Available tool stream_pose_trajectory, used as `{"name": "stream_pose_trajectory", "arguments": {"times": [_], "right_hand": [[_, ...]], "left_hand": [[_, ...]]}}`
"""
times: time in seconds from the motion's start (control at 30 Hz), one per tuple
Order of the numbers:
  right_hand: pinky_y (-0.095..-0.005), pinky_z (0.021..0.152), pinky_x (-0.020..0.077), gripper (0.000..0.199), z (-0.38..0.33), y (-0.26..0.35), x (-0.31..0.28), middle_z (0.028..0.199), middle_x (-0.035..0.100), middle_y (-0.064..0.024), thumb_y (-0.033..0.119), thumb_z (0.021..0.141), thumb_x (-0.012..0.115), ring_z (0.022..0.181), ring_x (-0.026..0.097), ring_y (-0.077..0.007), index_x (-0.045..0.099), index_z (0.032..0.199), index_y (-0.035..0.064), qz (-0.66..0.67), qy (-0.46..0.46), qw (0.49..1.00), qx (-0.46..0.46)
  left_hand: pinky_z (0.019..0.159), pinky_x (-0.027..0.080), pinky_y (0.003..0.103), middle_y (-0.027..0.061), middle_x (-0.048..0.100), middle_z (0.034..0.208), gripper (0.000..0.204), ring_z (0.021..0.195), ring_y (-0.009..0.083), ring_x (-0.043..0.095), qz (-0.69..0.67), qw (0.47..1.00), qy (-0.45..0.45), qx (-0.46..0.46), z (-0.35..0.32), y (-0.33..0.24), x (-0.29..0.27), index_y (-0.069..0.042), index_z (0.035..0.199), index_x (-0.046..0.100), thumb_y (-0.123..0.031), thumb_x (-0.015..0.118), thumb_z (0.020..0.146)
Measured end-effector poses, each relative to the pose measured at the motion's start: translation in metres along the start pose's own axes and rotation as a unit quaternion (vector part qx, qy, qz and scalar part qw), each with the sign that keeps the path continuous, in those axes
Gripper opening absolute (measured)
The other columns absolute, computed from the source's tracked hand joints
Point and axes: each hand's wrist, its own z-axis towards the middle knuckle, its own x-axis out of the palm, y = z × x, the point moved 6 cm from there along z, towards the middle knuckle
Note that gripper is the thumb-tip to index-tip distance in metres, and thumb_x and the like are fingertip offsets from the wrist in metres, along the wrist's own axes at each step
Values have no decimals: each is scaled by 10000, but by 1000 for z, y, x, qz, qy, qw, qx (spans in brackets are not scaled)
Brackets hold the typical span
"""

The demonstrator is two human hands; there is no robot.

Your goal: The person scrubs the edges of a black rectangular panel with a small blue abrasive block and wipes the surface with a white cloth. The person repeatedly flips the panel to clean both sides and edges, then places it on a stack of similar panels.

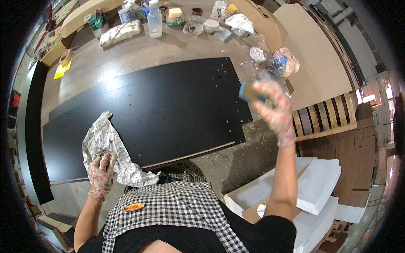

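A head-worn camera looks down on a cluttered work surface [139,55], with the person's checked apron at the bottom of the frame.

A long black panel [168,109] with small drilled holes lies across the middle of the surface, its near edge showing a pale raw strip.

The left hand [101,175], in a spotted glove at lower left, presses down on a crumpled grey cloth [107,152]. Its fingers are curled into the folds, gripping the cloth where it lies on the panel's near left corner.

The right hand [272,107], in a matching glove, is raised at centre right above the panel's right end. Its fingers are closed around a small blue and tan block [249,93], held clear of the panel; what the block is cannot be told.

Along the top of the frame stand a clear bottle [154,19], tins, bags and a tape roll [65,57]. Tan boards [314,63] and a wooden pallet [322,118] sit at right, and white slabs [320,181] are stacked at lower right.

Likely risks: the block is held high in a gloved grip, so it could slip and mark the dark panel. The cloth hangs partly over the near edge and could slide off if the left hand lifts. The bags just beyond the panel's far right corner lie close to the raised arm and could be knocked over.
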Motion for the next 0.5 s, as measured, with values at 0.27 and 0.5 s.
{"name": "stream_pose_trajectory", "arguments": {"times": [0.27, 0.5], "right_hand": [[-415, 908, 527, 445, -119, 4, 37, 1161, 694, -78, 70, 692, 823, 1045, 637, -299, 729, 1125, 111, -111, 60, 990, 69], [-420, 870, 541, 428, -126, -5, 46, 1154, 694, -80, 52, 695, 817, 1018, 640, -311, 717, 1108, 107, -155, 103, 982, 2]], "left_hand": [[948, 455, 475, 93, 543, 1364, 705, 1183, 354, 522, -1, 1000, -23, 8, -2, 1, 6, -145, 1377, 588, 7, 634, 691], [941, 443, 483, 98, 545, 1357, 780, 1176, 349, 520, 5, 1000, -21, 3, -1, 1, 7, -159, 1398, 577, 6, 638, 638]]}}
